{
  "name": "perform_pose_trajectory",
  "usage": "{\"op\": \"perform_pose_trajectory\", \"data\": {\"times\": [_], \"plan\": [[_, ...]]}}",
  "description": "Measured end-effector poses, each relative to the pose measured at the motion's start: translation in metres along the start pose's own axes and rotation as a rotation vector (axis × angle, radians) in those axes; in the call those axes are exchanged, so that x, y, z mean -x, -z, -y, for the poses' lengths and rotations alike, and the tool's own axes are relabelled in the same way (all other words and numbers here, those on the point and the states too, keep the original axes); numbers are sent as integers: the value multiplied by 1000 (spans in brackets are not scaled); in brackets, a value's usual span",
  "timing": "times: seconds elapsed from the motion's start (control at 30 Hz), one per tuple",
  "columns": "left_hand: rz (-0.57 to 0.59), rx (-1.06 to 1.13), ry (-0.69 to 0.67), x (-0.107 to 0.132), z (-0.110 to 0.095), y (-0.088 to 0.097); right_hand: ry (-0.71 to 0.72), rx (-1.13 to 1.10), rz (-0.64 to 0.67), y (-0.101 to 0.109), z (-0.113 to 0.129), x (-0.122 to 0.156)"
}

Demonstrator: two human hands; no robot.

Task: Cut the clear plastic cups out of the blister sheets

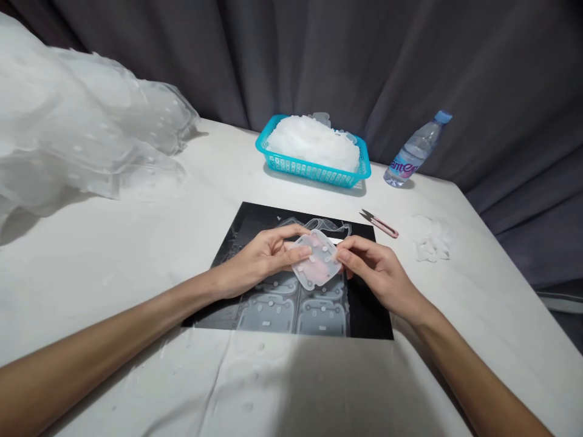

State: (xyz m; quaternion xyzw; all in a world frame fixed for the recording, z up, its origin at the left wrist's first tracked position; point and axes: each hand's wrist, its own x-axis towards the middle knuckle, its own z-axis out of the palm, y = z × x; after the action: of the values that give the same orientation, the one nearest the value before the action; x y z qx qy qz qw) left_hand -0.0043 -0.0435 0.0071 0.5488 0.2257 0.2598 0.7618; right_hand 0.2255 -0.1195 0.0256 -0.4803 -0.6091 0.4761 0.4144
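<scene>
Between my two hands is a translucent rounded-square silicone piece (317, 276) with small raised studs and slots. My left hand (262, 258) pinches its left edge, thumb on top and fingers partly hidden behind. Thumb and fingers of my right hand (376, 267) close on its right corner. Beneath, a translucent moulded sheet (268, 315) of similar joined pieces lies over a black mat (371, 315) and runs toward me past the mat's near edge. A thin clear strip of trimming (334, 227) curls behind the held piece.
Pink-handled thread snips (385, 227) and small white scraps (432, 240) lie to the right. Farther back stand a blue basket (314, 174) heaped with translucent pieces and a water bottle (416, 152). A large heap of clear sheeting (91, 121) covers the left. Dark curtain (319, 54) hangs behind.
</scene>
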Motion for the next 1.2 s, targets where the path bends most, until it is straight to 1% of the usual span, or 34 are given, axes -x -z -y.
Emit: {"op": "perform_pose_trajectory", "data": {"times": [0.23, 0.4, 0.47, 0.6, 0.7, 0.87, 1.1, 1.2], "plan": [[31, 0, 19, 0, -3, -2, -16, -50, 16, -1, 3, 0], [34, -15, 26, -1, -5, -3, -14, -53, -10, -2, 2, -1], [20, -10, 42, -1, -5, -3, -4, -54, -32, -3, 1, -1], [-11, 14, 36, 0, -5, -6, 27, -89, -123, -4, 0, 0], [-32, 5, 30, 1, -4, -10, 28, -91, -151, -8, -1, 0], [-79, -70, 18, 2, -5, -12, 7, -90, -131, -18, 1, 0], [-39, -104, 57, 2, -5, -4, -110, -235, -93, -27, -2, 3], [-23, -96, 73, 2, -4, -3, -126, -306, -63, -29, -6, 5]]}}
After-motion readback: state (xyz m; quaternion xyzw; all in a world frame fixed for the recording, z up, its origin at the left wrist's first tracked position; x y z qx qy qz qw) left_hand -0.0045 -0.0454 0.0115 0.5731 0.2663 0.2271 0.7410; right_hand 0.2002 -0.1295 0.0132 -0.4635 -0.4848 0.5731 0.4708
